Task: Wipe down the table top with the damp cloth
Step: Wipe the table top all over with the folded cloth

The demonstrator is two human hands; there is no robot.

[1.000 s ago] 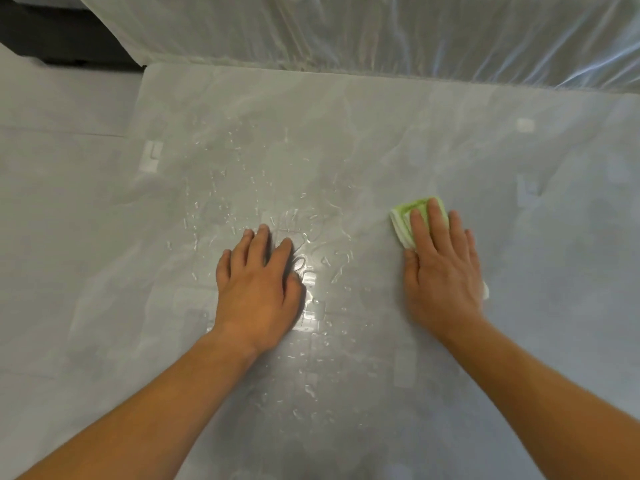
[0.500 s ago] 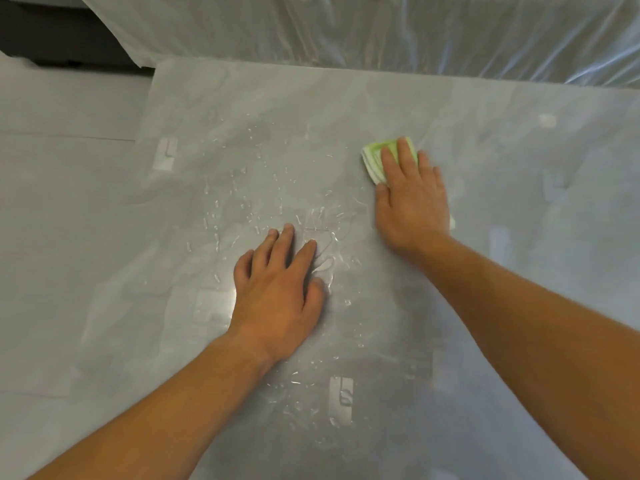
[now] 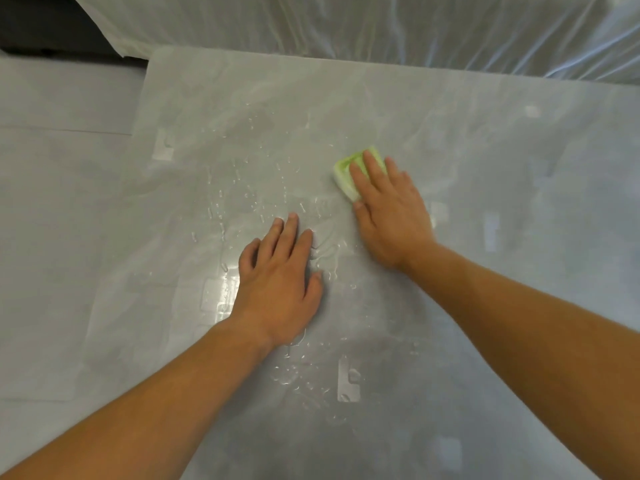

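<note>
The grey marbled table top (image 3: pixel 502 168) fills most of the view and carries scattered water drops (image 3: pixel 242 195) around its middle. A folded light-green cloth (image 3: pixel 346 174) lies flat on it, right of the wet patch. My right hand (image 3: pixel 391 213) presses down on the cloth with fingers spread over it, hiding most of it. My left hand (image 3: pixel 280 282) rests flat on the wet table, palm down, fingers apart, holding nothing, just left of and nearer than the right hand.
Clear plastic sheeting (image 3: pixel 346 26) hangs along the table's far edge. The table's left edge runs beside grey floor (image 3: pixel 52 202). A dark gap (image 3: pixel 41 32) shows at the top left corner.
My right hand slid the cloth away from me and leftward, then back a little toward me, ending beside the wet patch. The left hand stays planted on the table.
</note>
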